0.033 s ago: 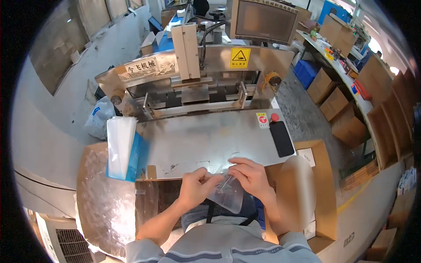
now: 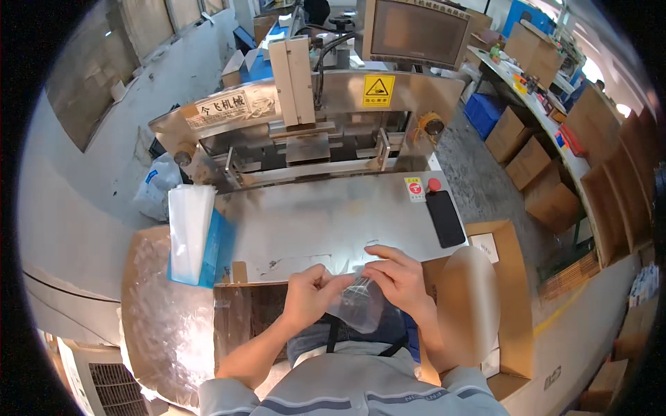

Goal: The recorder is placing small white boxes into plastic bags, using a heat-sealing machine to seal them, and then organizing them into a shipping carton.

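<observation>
A clear plastic bag (image 2: 359, 310) hangs between my hands at the near edge of the metal worktable (image 2: 312, 229), its lower part above my lap. My left hand (image 2: 311, 295) pinches the bag's upper left side between thumb and fingers. On the other side, my right hand (image 2: 399, 279) grips the gathered top with thumb and fingertips, its index finger stretched out above. Whether anything lies inside the bag cannot be made out.
A blue bin (image 2: 220, 253) with white plastic bags (image 2: 189, 229) stands at the table's left. Below it is a carton of clear plastic pieces (image 2: 170, 319). A black phone (image 2: 445, 218) and red button (image 2: 433, 184) sit right. Behind stands a machine (image 2: 298, 80); an open carton (image 2: 513, 298) is right.
The bag's lower end has lifted slightly and shifted a little left. Both hands keep their hold with only tiny finger movement.
</observation>
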Demonstrator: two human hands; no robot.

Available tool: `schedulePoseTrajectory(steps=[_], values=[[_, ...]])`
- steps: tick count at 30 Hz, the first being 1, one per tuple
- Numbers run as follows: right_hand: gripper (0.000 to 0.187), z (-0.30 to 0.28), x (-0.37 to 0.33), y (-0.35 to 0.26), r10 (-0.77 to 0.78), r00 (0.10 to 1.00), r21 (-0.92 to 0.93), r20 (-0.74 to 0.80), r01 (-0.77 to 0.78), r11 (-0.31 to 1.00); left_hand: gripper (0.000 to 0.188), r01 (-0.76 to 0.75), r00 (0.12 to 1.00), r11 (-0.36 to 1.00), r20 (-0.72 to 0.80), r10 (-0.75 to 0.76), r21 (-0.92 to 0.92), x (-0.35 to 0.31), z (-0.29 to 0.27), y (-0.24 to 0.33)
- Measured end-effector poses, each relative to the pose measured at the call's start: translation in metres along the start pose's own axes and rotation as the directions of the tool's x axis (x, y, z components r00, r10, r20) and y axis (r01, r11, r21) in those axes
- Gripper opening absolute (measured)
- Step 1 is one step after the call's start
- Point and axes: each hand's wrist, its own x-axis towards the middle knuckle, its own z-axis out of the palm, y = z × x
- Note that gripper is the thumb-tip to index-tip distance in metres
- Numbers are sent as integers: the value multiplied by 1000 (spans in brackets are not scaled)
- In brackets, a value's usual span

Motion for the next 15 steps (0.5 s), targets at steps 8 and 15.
schedulePoseTrajectory(steps=[8, 15], values=[[16, -2, -17, 16, -65, 985, -55, 160, 74, 996, 19, -60, 959, 959, -252, 133, 278, 12, 12, -31], [13, 8, -30, 24, 74, 905, -130, 419, -20, 991, 29, -256, 892, 900, 444, 79, 353, 22, 4, 22]])
